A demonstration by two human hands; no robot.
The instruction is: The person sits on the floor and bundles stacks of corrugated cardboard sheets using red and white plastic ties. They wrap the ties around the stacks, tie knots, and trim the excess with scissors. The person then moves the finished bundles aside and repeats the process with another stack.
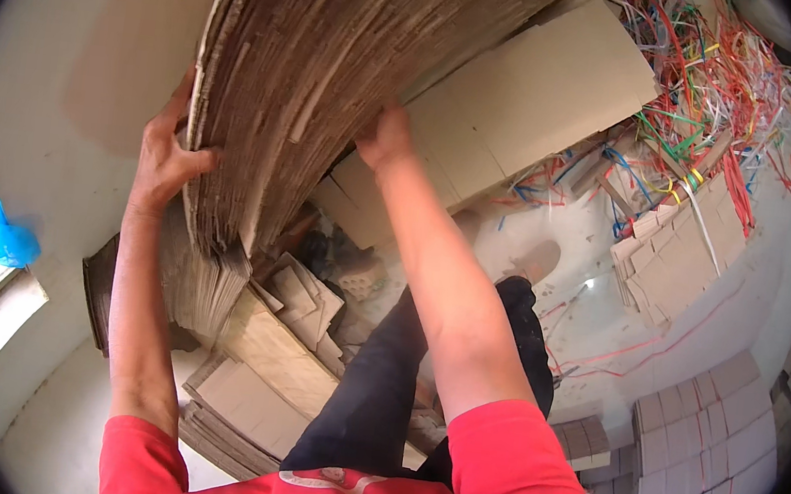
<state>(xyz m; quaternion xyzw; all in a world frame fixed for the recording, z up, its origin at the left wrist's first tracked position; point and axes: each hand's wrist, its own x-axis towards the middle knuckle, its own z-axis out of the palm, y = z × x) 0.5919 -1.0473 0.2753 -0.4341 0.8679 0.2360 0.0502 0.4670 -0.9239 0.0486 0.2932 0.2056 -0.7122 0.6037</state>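
A tall stack of brown cardboard sheets point(296, 89) leans in front of me, its layered edges facing me. My left hand point(170, 155) grips the stack's left side, its thumb across the edges and its other fingers along the outer face. My right hand point(386, 139) presses against the stack's right side, fingers partly hidden by the sheets. Between them the two hands hold the stack. To the right of my right hand lies a long flat pile of cardboard point(551, 84). Below the stack, another bundle of sheets point(206, 284) stands with its edges fanned.
A heap of red, white, green and blue plastic straps point(726, 89) covers the floor at the far right. Near it lies a strapped cardboard bundle point(683, 246). Tied stacks point(704, 448) stand at the lower right. A blue plastic bag point(9, 227) hangs at the left by a wall.
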